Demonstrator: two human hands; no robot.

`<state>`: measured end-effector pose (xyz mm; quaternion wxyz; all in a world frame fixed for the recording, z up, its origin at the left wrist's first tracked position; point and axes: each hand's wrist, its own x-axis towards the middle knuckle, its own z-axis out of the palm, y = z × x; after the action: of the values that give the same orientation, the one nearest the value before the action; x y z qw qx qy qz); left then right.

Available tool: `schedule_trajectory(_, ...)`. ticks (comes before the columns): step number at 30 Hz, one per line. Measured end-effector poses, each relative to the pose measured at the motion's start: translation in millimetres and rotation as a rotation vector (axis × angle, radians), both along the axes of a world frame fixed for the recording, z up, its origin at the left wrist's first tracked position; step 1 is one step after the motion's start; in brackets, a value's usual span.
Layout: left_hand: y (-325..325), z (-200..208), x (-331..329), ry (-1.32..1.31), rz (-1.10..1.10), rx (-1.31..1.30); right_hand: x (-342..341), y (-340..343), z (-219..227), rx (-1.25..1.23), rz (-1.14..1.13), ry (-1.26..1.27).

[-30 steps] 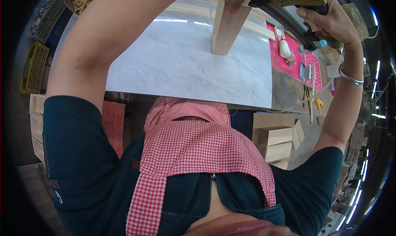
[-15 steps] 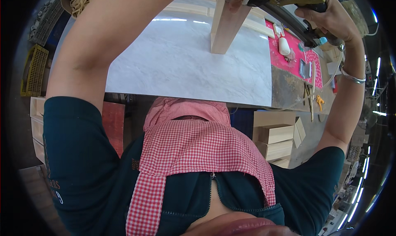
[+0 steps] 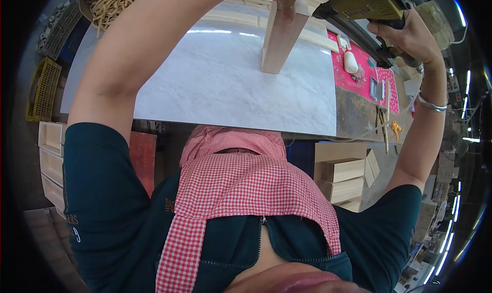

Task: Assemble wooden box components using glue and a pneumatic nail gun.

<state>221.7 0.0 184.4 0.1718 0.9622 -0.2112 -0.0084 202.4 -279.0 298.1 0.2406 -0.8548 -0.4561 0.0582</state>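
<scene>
Near the top edge, my left hand (image 3: 286,0) grips the upper end of a pale wooden box (image 3: 281,44), thumb pressed against its face. The box stands on end on a white marble-patterned tabletop (image 3: 225,98). My right hand (image 3: 416,39) is closed round the handle of a nail gun (image 3: 365,5), dark with a yellowish body. The gun's dark nose points left and sits just right of the box's top end, a small gap apart. The far side of the box and some left fingertips are cut off by the frame.
Wooden strips (image 3: 233,17) lie along the table's far side. Right of the tabletop, a pink mat (image 3: 353,72) bears a white bottle (image 3: 350,62); orange clippers (image 3: 396,130) lie nearby. Wooden boxes (image 3: 343,170) are stacked below at right, more boxes (image 3: 51,139) at left.
The nail gun's nose has shifted slightly right, away from the box's top end. My left hand still holds the box, which has moved slightly toward me.
</scene>
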Motion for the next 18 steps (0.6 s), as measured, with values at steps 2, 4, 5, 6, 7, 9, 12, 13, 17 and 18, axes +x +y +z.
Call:
schedule_trajectory(2, -6, 3, -5, -0.034, -0.020, 0.028, -2, -1, 4, 0.003, -0.043, 0.058)
schedule_trajectory(4, -7, 2, -4, -0.051, -0.033, 0.039, -1, -1, 5, 0.002, -0.068, 0.087)
schedule_trajectory(5, -7, 2, -2, -0.021, -0.015, 0.015, -1, 1, 5, -0.018, -0.077, 0.094)
schedule_trajectory(6, -6, 1, -1, 0.009, 0.004, -0.008, 0, 3, 5, -0.038, -0.084, 0.102)
schedule_trajectory(7, -5, 1, 1, 0.039, 0.023, -0.031, 1, 4, 5, -0.058, -0.092, 0.110)
schedule_trajectory(9, -2, -2, 3, 0.071, 0.042, -0.054, 1, 5, 4, -0.079, -0.099, 0.119)
schedule_trajectory(12, 6, -7, -1, 0.112, -0.178, -0.263, 0, 0, 1, -0.053, -0.088, 0.124)
schedule_trajectory(13, 7, -8, -3, 0.127, -0.255, -0.331, 1, -2, 0, -0.044, -0.087, 0.126)
schedule_trajectory(17, 26, -29, -35, 0.034, -0.265, -0.407, 5, -3, -2, -0.035, -0.090, 0.136)
schedule_trajectory(18, 26, -34, -37, 0.004, -0.277, -0.434, 6, -4, -3, -0.033, -0.100, 0.139)
